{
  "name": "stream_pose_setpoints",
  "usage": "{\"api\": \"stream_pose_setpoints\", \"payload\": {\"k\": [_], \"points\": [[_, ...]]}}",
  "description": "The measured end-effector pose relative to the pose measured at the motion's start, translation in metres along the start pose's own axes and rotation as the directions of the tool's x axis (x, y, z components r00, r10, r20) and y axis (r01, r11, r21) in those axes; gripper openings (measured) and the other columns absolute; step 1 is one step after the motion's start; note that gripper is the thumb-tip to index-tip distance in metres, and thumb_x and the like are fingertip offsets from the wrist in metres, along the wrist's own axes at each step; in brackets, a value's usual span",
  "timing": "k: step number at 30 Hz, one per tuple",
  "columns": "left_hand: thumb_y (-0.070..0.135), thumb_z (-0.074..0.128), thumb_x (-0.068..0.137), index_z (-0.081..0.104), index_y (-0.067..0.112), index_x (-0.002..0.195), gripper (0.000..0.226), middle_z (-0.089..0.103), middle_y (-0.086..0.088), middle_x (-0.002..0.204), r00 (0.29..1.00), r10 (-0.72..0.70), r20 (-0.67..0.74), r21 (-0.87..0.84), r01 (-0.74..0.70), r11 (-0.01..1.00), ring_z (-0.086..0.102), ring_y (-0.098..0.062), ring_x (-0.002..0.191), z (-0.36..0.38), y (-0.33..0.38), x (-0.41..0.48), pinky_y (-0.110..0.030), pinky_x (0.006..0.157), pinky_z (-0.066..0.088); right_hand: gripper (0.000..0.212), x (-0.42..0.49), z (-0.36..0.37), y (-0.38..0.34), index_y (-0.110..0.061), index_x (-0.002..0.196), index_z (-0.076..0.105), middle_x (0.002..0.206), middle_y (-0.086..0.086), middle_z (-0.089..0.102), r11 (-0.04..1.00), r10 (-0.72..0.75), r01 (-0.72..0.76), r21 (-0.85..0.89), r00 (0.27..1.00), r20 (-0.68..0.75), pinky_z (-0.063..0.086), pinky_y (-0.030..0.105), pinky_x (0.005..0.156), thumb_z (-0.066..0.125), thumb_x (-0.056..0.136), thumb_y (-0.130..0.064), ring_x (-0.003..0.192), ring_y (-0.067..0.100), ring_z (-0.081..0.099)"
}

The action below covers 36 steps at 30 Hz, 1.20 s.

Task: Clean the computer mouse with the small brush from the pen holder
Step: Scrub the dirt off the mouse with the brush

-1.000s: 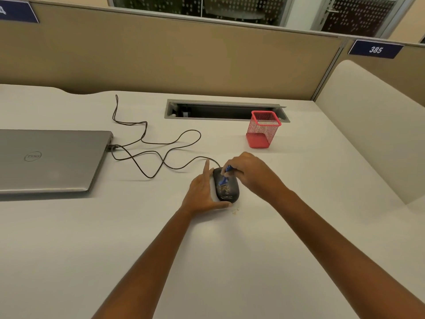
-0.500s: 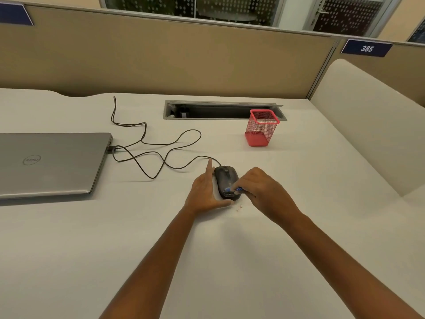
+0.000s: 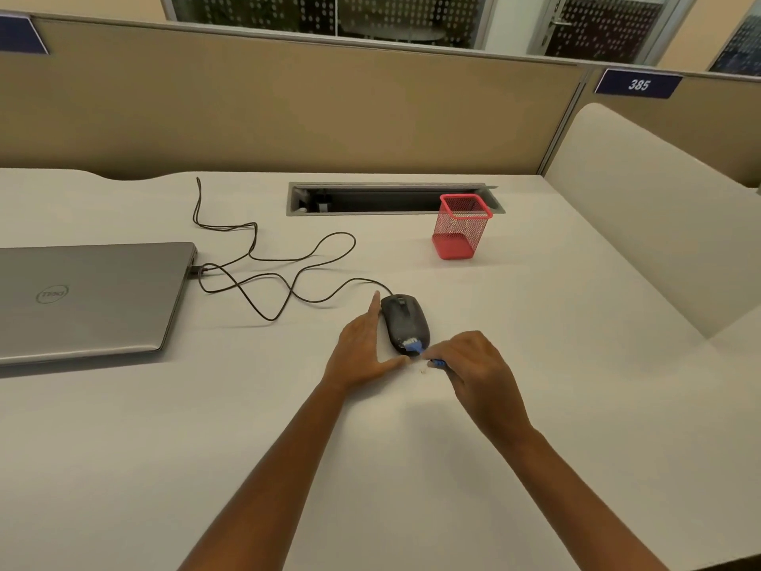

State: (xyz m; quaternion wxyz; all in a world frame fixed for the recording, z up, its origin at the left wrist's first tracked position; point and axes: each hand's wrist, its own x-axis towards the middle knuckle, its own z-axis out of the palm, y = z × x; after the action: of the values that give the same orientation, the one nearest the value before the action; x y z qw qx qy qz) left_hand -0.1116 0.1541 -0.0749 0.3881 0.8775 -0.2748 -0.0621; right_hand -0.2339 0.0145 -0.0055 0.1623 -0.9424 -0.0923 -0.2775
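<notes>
Right hand (image 3: 473, 364) pinches the blue brush (image 3: 414, 346) on the mouse (image 3: 403, 321) rear; flat, spread left hand (image 3: 362, 348) braces it on the white tabletop (image 3: 535, 323)

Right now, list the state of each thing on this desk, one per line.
Laptop: lid closed, cable plugged in its right side.
Mouse: upright on the desk, pale dust at its near end.
Brush: bristles on the mouse's near end.
Pen holder: upright, looks empty.
Left hand: open, braced against the mouse's left side.
Right hand: closed on the brush.
Cable hatch: open.
</notes>
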Motion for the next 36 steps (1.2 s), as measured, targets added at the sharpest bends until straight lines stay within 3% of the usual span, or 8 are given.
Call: {"api": "stream_pose_setpoints", "payload": {"k": [9, 19, 25, 36], "points": [[0.047, 0.059, 0.063, 0.000, 0.015, 0.144, 0.105, 0.033, -0.006, 0.148, 1.000, -0.015, 0.016, -0.020, 0.015, 1.000, 0.034, -0.024, 0.131, -0.001, -0.001, 0.000, -0.027, 0.104, 0.023, 0.015, 0.023, 0.003, 0.008, -0.005, 0.085, 0.068, 0.076, 0.013, 0.072, 0.993, 0.113, -0.110, 0.045, 0.991, -0.073, 0.056, 0.039, 0.060, 0.069, 0.073, 0.003, 0.073, 0.032, 0.062], [0.046, 0.058, 0.064, 0.003, 0.014, 0.144, 0.103, 0.032, -0.006, 0.148, 0.999, -0.030, 0.023, -0.029, 0.031, 0.999, 0.033, -0.023, 0.133, 0.000, -0.002, -0.001, -0.030, 0.107, 0.022, 0.011, -0.027, 0.007, 0.007, -0.007, 0.083, 0.069, 0.074, 0.009, 0.073, 0.998, 0.055, -0.054, 0.011, 0.997, -0.060, 0.055, 0.028, 0.060, 0.060, 0.078, -0.012, 0.068, 0.026, 0.065], [0.037, 0.051, 0.066, 0.009, 0.013, 0.145, 0.092, 0.034, -0.006, 0.147, 0.999, -0.035, -0.002, -0.061, 0.035, 0.998, 0.033, -0.022, 0.132, 0.000, -0.002, -0.002, -0.025, 0.105, 0.020, 0.018, -0.013, 0.008, 0.014, -0.005, 0.088, 0.068, 0.080, 0.011, 0.074, 0.991, 0.130, -0.125, 0.046, 0.980, -0.149, 0.056, 0.032, 0.065, 0.071, 0.071, 0.002, 0.074, 0.029, 0.064], [0.020, 0.037, 0.070, 0.028, 0.015, 0.140, 0.070, 0.032, -0.005, 0.148, 0.996, -0.067, -0.061, -0.233, 0.051, 0.971, 0.030, -0.020, 0.135, -0.001, -0.007, 0.000, -0.031, 0.112, 0.020, 0.009, -0.033, 0.015, 0.003, -0.011, 0.082, 0.070, 0.074, 0.002, 0.074, 0.998, -0.002, -0.007, -0.062, 0.990, -0.142, 0.054, 0.026, 0.062, 0.070, 0.074, -0.008, 0.071, 0.022, 0.065]]}}
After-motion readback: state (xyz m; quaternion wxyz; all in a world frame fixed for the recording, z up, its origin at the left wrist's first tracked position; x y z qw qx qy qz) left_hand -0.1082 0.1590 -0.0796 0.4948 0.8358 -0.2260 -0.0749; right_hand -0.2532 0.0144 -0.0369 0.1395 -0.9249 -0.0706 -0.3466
